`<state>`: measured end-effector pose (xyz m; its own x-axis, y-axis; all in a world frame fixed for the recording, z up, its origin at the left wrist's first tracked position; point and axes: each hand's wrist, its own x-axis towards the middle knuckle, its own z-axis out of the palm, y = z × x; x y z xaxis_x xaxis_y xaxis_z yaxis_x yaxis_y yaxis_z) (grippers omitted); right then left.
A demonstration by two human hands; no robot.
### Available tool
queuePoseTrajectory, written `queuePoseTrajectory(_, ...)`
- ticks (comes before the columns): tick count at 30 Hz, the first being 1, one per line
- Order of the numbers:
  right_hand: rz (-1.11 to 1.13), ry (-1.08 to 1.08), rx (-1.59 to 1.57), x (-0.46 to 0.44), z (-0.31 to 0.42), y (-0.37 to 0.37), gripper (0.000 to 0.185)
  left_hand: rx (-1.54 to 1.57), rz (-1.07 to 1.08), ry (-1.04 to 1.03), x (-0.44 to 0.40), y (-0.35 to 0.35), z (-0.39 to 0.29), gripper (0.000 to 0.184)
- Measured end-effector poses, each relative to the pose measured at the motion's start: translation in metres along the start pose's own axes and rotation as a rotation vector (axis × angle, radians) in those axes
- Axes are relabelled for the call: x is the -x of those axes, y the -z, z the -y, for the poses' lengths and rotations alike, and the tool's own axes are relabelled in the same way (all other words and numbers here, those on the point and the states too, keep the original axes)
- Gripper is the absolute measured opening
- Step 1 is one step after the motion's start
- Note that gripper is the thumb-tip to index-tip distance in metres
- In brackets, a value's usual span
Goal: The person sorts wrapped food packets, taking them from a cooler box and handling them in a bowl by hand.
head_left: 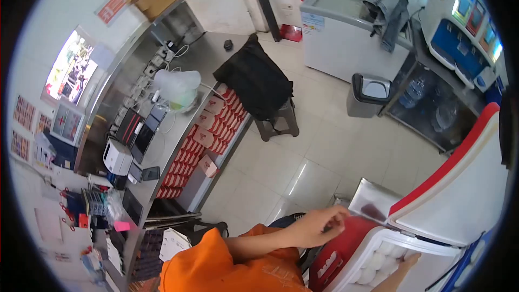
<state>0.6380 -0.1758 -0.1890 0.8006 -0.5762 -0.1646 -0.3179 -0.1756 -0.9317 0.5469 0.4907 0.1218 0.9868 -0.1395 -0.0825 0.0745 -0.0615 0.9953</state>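
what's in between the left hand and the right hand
Between the left hand and the right hand, the head view shows the cooler's red side, its white rim and some round white things inside.

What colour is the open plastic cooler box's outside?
The open plastic cooler box is red outside, shown in the head view.

Inside the open cooler box (356,231), holding rounded white items (378,260) packed together. Along the stainless-steel counter (168,143), carrying a white printer (117,157), a dark phone (151,173) near it and a translucent plastic bag (177,87).
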Motion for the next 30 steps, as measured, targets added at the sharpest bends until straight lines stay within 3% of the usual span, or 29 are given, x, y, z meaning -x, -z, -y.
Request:
queuePoseTrajectory(4,0.036,0.279,0.475,-0.040,0.037,-0.007,0.043,-0.044,0.182,-0.030,0.022,-0.027,-0.038,0.033)
queuePoseTrajectory(8,0.111,1.052,1.156,0.022,0.134,0.020,0.039,-0.131,0.612,-0.228,0.055,-0.065,-0.085,0.036)
queuePoseTrajectory(9,0.022,1.268,1.233,0.055,0.155,0.057,0.039,-0.085,0.796,-0.163,0.064,-0.076,-0.104,0.029)
queuePoseTrajectory(11,-0.064,0.956,1.044,0.213,0.281,0.111,0.035,0.106,1.340,-0.294,0.100,-0.105,-0.092,0.030)
queuePoseTrajectory(14,-0.419,0.876,0.790,0.420,0.380,0.197,0.031,0.385,2.093,-0.423,0.146,-0.183,-0.097,0.043)
queuePoseTrajectory(17,-0.964,0.729,0.582,0.626,0.358,0.291,0.031,0.288,2.471,-0.077,0.214,-0.270,-0.061,0.033)
queuePoseTrajectory(19,-1.380,0.359,0.409,0.728,0.287,0.318,0.034,-0.010,2.203,0.075,0.246,-0.308,-0.018,0.033)
queuePoseTrajectory(20,-1.520,0.051,0.343,0.769,0.230,0.325,0.036,-0.007,2.013,0.151,0.277,-0.335,0.008,0.035)
queuePoseTrajectory(21,-1.527,-0.238,0.311,0.813,0.143,0.331,0.033,-0.244,1.817,0.246,0.302,-0.362,0.033,0.039)
queuePoseTrajectory(22,-1.438,-0.432,0.460,0.848,0.039,0.329,0.027,-0.283,1.737,0.022,0.327,-0.397,0.067,0.047)
queuePoseTrajectory(23,-1.342,-0.557,0.408,0.861,-0.023,0.308,0.040,-0.313,1.708,-0.341,0.351,-0.430,0.088,0.053)
queuePoseTrajectory(24,-1.271,-0.622,0.369,0.862,-0.028,0.284,0.047,-0.344,1.643,-0.707,0.377,-0.457,0.101,0.058)
queuePoseTrajectory(26,-1.191,-0.754,0.535,0.856,-0.027,0.273,0.063,-0.537,1.614,-1.010,0.412,-0.497,0.146,0.068)
queuePoseTrajectory(28,-1.135,-0.766,0.698,0.857,-0.033,0.282,0.073,-0.920,1.630,-1.040,0.434,-0.524,0.153,0.066)
queuePoseTrajectory(29,-1.042,-0.744,0.573,0.857,-0.044,0.290,0.085,-1.113,1.624,-1.058,0.438,-0.532,0.154,0.066)
queuePoseTrajectory(30,-1.014,-0.778,0.465,0.857,-0.046,0.299,0.085,-1.128,1.605,-1.048,0.441,-0.536,0.152,0.065)
